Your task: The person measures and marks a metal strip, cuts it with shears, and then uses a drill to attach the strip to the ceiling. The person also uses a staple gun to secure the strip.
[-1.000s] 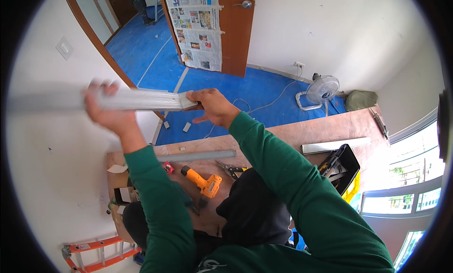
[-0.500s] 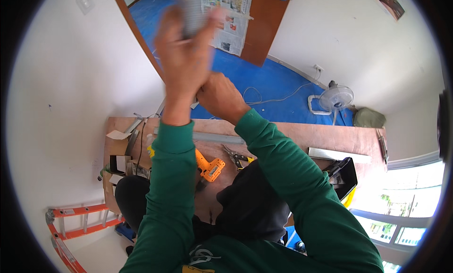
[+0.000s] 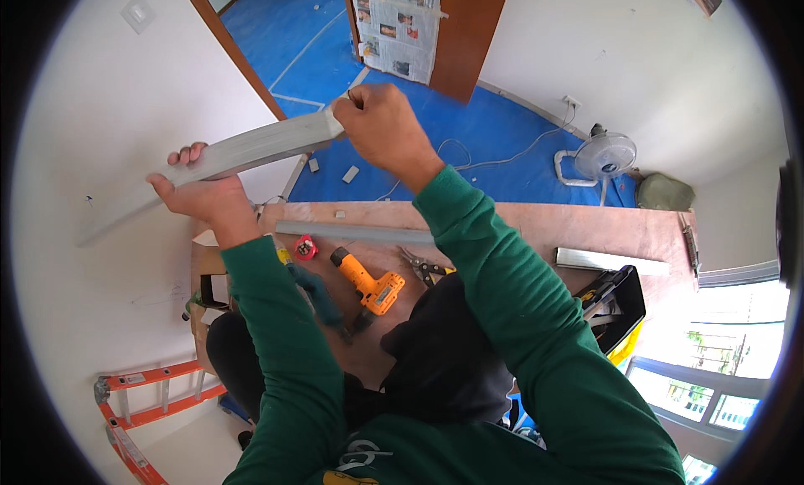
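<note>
One blue floor covering (image 3: 494, 150) spreads past the far edge of the wooden tabletop (image 3: 528, 225). Beyond that same edge stands a brown door (image 3: 469, 41), partly papered with newspaper. An orange ladder (image 3: 172, 410) is off the tabletop's left end, toward the near side. The long grey strip (image 3: 260, 147) is held up in the air, tilted, and appears past the tabletop's far left edge. A white-framed fan (image 3: 605, 156) is on the floor beyond the tabletop's far right part. The left hand (image 3: 205, 198) cups the strip, fingers curled behind it and thumb spread in front. The right hand (image 3: 385, 137) has its fingers bent in tightly on the strip's right end. On the tabletop's left half lie an orange drill (image 3: 381, 292), yellow-and-black snips (image 3: 427, 271) and a small red round item (image 3: 306, 248).
</note>
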A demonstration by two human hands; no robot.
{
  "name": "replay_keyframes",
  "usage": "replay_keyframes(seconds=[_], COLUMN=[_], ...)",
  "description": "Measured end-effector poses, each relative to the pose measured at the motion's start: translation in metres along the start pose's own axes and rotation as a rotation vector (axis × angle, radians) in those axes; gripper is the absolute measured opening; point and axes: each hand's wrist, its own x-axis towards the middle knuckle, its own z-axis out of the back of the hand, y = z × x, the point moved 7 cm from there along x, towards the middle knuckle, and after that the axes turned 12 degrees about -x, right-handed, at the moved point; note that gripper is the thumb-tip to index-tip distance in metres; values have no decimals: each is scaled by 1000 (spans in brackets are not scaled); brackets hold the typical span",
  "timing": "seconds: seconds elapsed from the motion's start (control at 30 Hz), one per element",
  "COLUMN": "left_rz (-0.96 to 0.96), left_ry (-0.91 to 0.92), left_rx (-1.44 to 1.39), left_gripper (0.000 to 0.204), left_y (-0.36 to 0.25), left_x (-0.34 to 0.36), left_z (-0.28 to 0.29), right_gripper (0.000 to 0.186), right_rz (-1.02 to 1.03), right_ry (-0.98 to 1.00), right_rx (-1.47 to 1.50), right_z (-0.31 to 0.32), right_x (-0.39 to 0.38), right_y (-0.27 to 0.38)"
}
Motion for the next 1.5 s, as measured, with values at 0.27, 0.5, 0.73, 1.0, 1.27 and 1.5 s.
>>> replay_keyframes(seconds=[0.27, 0.5, 0.73, 1.0, 1.27, 1.5], left_rz=[-361, 60, -237, -207, -349, -395], left_ry=[899, 443, 503, 623, 137, -44], left_rx=[760, 24, 417, 231, 849, 919], left_gripper=[30, 34, 50, 58, 58, 66], left_y=[61, 4, 0, -103, -207, -275], left_x=[-106, -18, -49, 35, 37, -56], left_z=[-125, -99, -62, -142, -67, 29], right_gripper=[26, 35, 33, 39, 45, 76], right_rz=[194, -122, 164, -269, -371, -149], right_ry=[98, 263, 81, -17, 233, 663], right_rx=[-474, 879, -486, 908, 71, 96], right_z=[-49, -14, -11, 15, -57, -76], right_x=[-10, -8, -24, -6, 12, -36], right_y=[-2, -26, 27, -106, -231, -127])
